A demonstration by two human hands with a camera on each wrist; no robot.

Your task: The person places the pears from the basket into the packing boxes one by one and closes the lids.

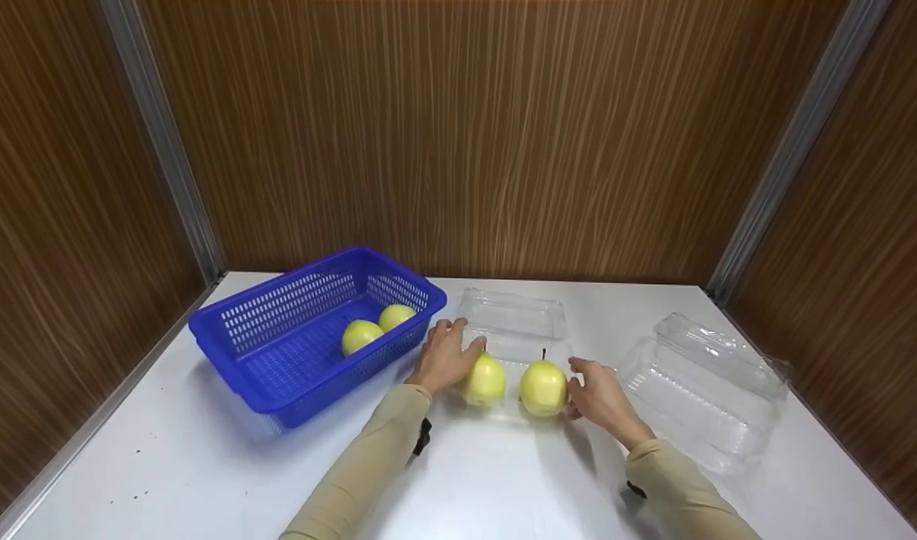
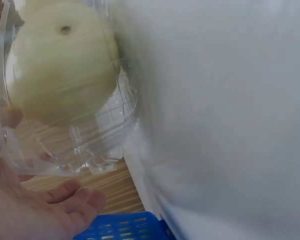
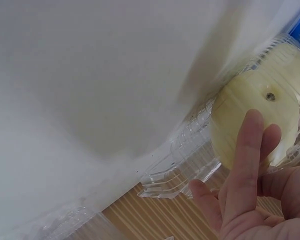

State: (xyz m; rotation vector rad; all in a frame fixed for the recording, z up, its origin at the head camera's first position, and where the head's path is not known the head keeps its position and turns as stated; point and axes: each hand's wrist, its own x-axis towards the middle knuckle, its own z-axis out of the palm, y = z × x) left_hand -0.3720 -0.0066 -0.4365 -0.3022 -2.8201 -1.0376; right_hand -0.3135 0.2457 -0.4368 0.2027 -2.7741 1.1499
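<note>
Hands [image 1: 445,358] [image 1: 597,396] flank our clear clamshell tray [image 1: 514,352] on the surface, grips relaxed, holding nothing; two pears [image 1: 484,380] [image 1: 542,388] sit between them. We judge closing the lid comes next.

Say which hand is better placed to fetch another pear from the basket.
Left, probably. The left hand rests by the left pear, right beside the basket; the right hand is at the tray's far side.
</note>
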